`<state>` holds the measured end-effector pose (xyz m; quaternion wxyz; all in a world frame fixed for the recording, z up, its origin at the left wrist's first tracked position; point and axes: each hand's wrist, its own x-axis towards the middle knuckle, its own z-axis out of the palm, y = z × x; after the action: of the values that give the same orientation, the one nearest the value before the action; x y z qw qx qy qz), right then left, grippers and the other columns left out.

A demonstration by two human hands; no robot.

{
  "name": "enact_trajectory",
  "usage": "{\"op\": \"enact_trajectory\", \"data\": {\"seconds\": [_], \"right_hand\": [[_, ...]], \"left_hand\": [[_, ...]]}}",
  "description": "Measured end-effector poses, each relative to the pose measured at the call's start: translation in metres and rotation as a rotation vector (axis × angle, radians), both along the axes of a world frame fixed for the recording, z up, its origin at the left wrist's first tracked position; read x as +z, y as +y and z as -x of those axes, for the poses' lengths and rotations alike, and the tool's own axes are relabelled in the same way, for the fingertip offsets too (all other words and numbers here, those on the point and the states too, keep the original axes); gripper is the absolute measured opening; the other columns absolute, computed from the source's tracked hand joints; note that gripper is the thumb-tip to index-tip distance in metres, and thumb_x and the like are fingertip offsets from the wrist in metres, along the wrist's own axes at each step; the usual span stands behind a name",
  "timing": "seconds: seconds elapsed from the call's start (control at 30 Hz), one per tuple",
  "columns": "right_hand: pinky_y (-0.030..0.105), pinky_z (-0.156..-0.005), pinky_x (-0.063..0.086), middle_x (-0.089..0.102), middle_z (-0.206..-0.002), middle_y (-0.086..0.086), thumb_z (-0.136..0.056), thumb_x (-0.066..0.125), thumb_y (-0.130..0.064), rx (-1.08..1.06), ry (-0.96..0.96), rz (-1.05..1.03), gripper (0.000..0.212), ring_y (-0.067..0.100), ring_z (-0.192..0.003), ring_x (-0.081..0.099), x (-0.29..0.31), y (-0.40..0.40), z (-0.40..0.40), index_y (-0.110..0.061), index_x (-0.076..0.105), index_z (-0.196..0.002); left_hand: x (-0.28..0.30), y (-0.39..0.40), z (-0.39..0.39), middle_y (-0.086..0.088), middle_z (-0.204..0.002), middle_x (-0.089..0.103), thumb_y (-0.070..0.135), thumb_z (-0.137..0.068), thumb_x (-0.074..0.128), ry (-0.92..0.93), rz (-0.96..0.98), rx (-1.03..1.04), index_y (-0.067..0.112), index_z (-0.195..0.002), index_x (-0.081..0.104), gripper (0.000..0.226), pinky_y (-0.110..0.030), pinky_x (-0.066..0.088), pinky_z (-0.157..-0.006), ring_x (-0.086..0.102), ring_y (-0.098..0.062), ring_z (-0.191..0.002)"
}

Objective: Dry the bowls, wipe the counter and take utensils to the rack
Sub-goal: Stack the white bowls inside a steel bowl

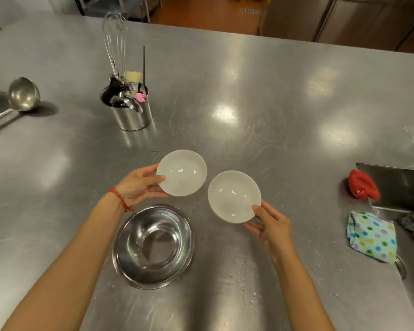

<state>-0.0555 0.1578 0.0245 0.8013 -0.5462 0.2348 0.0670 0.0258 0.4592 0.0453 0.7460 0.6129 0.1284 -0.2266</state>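
- While each hand holds one white bowl by its rim, the drying cloth lies well off to the right: the spotted cloth [372, 236] sits at the sink's edge [392, 209], so the right hand [271, 226] is plainly the nearer one to reach it.
- Left hand [139, 185] pinches the left white bowl [181, 172], thumb on the rim, fingers under.
- Right hand grips the right white bowl [234, 196] the same way; both bowls face up and look empty, and whether they touch the counter [249, 91] I cannot tell.
- Below the left hand a steel mixing bowl [153, 246] stands on the counter, seemingly wet inside.
- Farther back, a steel canister [132, 115] holds a whisk [114, 41], spoons and other utensils upright.
- Ladle [22, 95] lies at far left, handle towards the left edge.
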Motion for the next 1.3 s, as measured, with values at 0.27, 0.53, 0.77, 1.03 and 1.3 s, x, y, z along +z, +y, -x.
{"op": "enact_trajectory", "data": {"seconds": [0.27, 0.53, 0.77, 1.03, 1.3], "right_hand": [[0.027, -0.054, 0.057, 0.076, -0.078, -0.004, -0.085, 0.061, -0.005, 0.247, 0.045, 0.009, 0.02, 0.022, -0.072, 0.073, -0.001, 0.071, 0.018, -0.02, 0.066, -0.097], [0.027, -0.055, 0.058, 0.066, -0.069, 0.007, -0.083, 0.06, -0.001, 0.364, 0.11, 0.105, 0.026, 0.024, -0.064, 0.066, -0.013, 0.116, 0.034, -0.016, 0.07, -0.102], [0.022, -0.051, 0.056, 0.067, -0.065, -0.006, -0.083, 0.061, 0.0, 0.451, 0.117, 0.3, 0.032, 0.015, -0.058, 0.069, -0.024, 0.136, 0.033, -0.008, 0.065, -0.114], [0.026, -0.054, 0.056, 0.067, -0.071, 0.004, -0.086, 0.06, -0.007, 0.588, 0.046, 0.59, 0.031, 0.011, -0.05, 0.063, -0.031, 0.142, 0.029, -0.007, 0.063, -0.116], [0.021, -0.061, 0.057, 0.068, -0.073, -0.002, -0.084, 0.067, -0.013, 0.438, -0.047, 0.755, 0.027, 0.013, -0.062, 0.067, -0.028, 0.14, 0.038, -0.006, 0.065, -0.109]], "left_hand": [[0.018, 0.081, 0.072, -0.007, -0.088, 0.072, -0.008, -0.085, 0.051, 0.073, -0.003, 0.171, 0.018, -0.108, 0.059, 0.035, -0.037, 0.06, -0.055, 0.072, -0.025, -0.072], [0.009, 0.111, 0.128, -0.01, -0.105, 0.064, -0.006, -0.086, 0.051, 0.125, 0.041, 0.297, 0.013, -0.117, 0.054, 0.037, -0.036, 0.06, -0.056, 0.072, -0.024, -0.071], [-0.003, 0.106, 0.147, -0.011, -0.104, 0.064, -0.007, -0.085, 0.052, 0.167, 0.082, 0.313, 0.013, -0.119, 0.054, 0.039, -0.038, 0.06, -0.056, 0.072, -0.026, -0.071], [-0.008, 0.097, 0.148, -0.009, -0.101, 0.065, -0.006, -0.083, 0.056, 0.197, 0.05, 0.301, 0.012, -0.12, 0.055, 0.041, -0.039, 0.06, -0.055, 0.068, -0.032, -0.083], [-0.003, 0.08, 0.141, -0.009, -0.105, 0.063, -0.004, -0.083, 0.058, 0.197, 0.024, 0.25, 0.012, -0.123, 0.054, 0.044, -0.038, 0.06, -0.056, 0.066, -0.032, -0.086]]}}
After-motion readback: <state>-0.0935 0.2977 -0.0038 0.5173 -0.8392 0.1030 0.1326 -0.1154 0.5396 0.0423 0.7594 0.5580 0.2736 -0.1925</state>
